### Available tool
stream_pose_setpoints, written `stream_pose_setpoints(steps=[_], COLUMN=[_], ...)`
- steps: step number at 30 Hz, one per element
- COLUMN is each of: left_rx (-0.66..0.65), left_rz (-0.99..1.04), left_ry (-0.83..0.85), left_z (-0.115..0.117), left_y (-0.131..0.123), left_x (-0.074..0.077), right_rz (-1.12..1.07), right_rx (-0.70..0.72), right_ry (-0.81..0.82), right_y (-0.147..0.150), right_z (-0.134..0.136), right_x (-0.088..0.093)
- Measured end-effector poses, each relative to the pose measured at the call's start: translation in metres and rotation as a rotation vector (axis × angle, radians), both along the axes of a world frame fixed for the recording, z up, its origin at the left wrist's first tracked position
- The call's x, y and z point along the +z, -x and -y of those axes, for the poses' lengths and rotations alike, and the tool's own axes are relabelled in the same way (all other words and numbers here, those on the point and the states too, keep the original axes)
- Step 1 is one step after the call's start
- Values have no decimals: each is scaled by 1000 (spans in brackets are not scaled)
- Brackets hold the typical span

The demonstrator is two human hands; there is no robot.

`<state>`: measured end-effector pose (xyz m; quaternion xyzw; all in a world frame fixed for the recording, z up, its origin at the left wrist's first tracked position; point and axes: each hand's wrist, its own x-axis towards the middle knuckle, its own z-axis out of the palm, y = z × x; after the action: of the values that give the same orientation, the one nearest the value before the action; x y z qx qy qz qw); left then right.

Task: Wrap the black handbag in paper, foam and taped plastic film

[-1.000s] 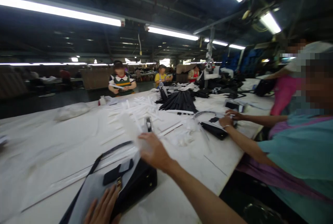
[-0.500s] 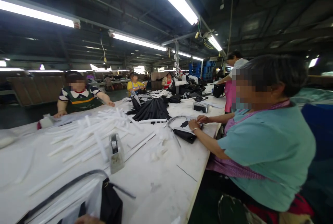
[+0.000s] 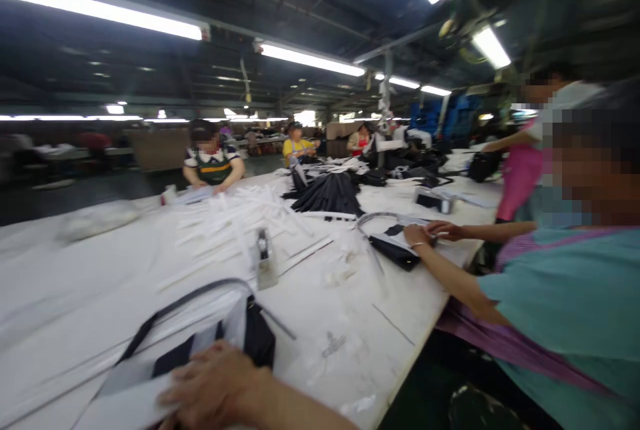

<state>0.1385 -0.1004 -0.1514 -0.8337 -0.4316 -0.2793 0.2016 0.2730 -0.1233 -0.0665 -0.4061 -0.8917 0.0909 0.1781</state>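
Black bag lies at the lower left of the frame on the white bench, half wrapped in a pale sheet. Its long strap arches up and over it. The right hand lies on top at the bottom centre, seemingly to pin sheet and bag flat. Its grip is blurred: the fingers bend over the sheet, but I cannot tell whether they pinch it. The left hand is out of view. Just above, a tape dispenser stands upright within easy reach. Loose white strips are scattered behind it, and a heap of black straps lies further right. At the right edge, a co-worker's hand rests on another dark bag piece.
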Motion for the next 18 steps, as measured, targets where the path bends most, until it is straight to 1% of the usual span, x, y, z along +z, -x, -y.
stream_pose_setpoints(steps=[1, 2, 3, 4, 6, 8, 9, 11, 12, 14, 16, 18], left_rx=[14, 19, -22, -13, 20, 41, 47, 48, 44, 42, 50, 63], left_rz=[-35, -84, -118, -174, -220, -214, -203, -187, -181, -159, -116, -62], left_ry=[-7, -1, -41, -11, 71, 131, 148, 175, 182, 195, 215, 239], left_z=[16, 33, 48, 60, 71, 72, 71, 71, 72, 75, 78, 79], left_y=[25, 45, 59, 67, 67, 59, 55, 50, 49, 49, 49, 48], left_x=[1, 4, 8, 13, 22, 28, 30, 31, 31, 31, 32, 35], right_rz=[25, 9, -63, -166, -380, -493, -488, -379, -299, -144, -25, 50], right_rx=[40, 40, 26, 2, -24, -39, -27, 32, 66, 121, 160, 191], right_ry=[-33, -44, -54, -57, -58, -106, -145, -221, -242, -237, -190, -120], right_y=[0, -2, -4, -8, -17, -28, -33, -38, -38, -35, -29, -26], right_z=[4, 6, 4, -1, -14, -24, -26, -25, -23, -16, -9, -4], right_x=[3, 8, 13, 19, 33, 47, 53, 58, 56, 45, 27, 12])
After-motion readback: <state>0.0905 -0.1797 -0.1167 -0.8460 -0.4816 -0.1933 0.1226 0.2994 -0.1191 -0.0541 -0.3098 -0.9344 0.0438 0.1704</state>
